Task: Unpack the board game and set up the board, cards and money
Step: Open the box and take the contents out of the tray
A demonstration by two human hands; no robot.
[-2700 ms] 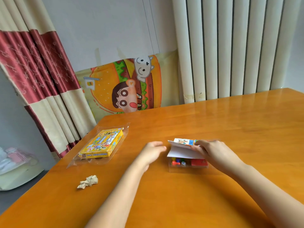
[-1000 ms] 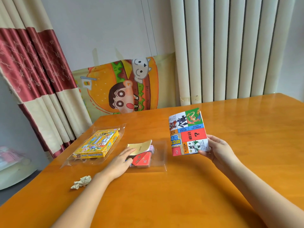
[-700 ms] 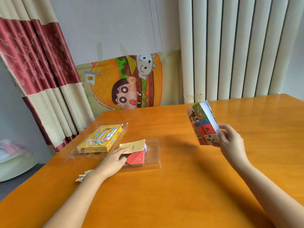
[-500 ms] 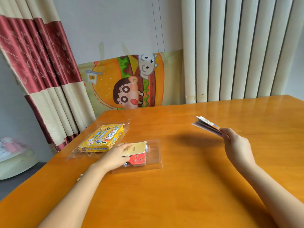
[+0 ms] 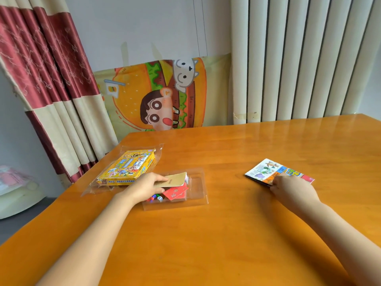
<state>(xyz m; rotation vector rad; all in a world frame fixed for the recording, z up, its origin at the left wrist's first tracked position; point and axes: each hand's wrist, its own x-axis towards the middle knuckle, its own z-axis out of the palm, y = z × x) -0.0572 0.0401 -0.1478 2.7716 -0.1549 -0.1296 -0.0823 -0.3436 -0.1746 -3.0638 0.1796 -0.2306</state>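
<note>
The folded board [image 5: 276, 171] lies flat on the orange bench [image 5: 226, 234], over to the right and well apart from everything else. Its upper face is a patchwork of printed squares: white panels with cartoon creatures, then blue, orange and a red one at the right end. Its long axis runs across the bench on a slant, the left end farther away and the red end nearer the person. The right hand [image 5: 292, 187] is on its near edge, seen from the back, with the fingers curled onto that edge and gripping it.

Left of centre sits a clear plastic tray [image 5: 198, 195], long side running left to right. In it are a tan pad [image 5: 174, 180], tilted up, a stack of red cards [image 5: 176, 193] beneath it, and small coloured pieces [image 5: 155, 198] at the near left. The left hand [image 5: 144, 187] pinches the tan pad's left end, thumb on top.

Just beyond that hand is the yellow game box [image 5: 128, 167], lying flat inside a clear wrapper [image 5: 158, 149], its long axis angled away toward the right.
</note>
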